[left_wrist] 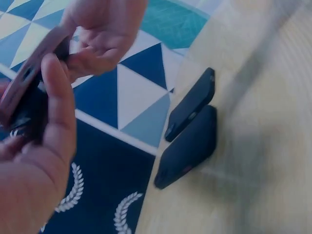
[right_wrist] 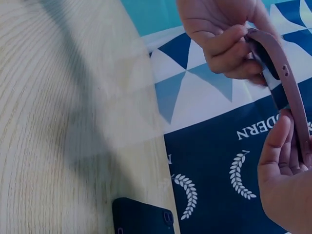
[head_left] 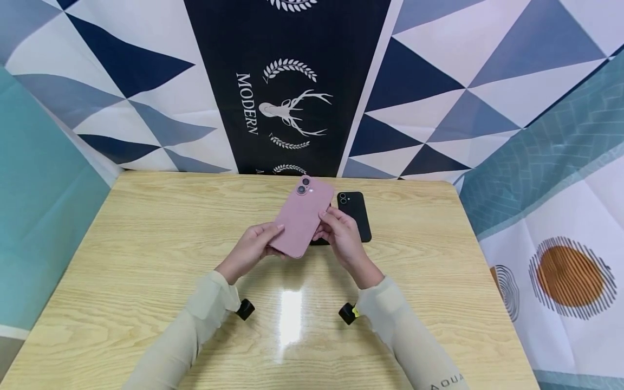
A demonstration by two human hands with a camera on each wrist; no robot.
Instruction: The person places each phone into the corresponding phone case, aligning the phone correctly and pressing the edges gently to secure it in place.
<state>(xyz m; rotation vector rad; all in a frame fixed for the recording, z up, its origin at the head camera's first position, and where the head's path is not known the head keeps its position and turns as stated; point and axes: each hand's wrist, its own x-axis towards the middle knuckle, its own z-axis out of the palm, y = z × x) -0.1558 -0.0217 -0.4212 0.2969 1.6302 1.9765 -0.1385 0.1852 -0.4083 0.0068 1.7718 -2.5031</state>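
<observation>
Both hands hold a pink phone above the table, its back with the camera lenses turned up and tilted. My left hand grips its lower left edge, thumb on the back. On the opposite edge, my right hand pinches it with the thumb on top. From the right wrist view, the phone's pink rim surrounds a dark glossy front. Behind the right hand lies a black phone. The left wrist view has a second black phone beside it; the pink phone and right hand mostly cover that one in the head view.
The wooden table extends around the hands, with a bright reflection in front. Patterned cloth hangs along its back edge, and more cloth at the right side. Small black boxes sit at both wrists.
</observation>
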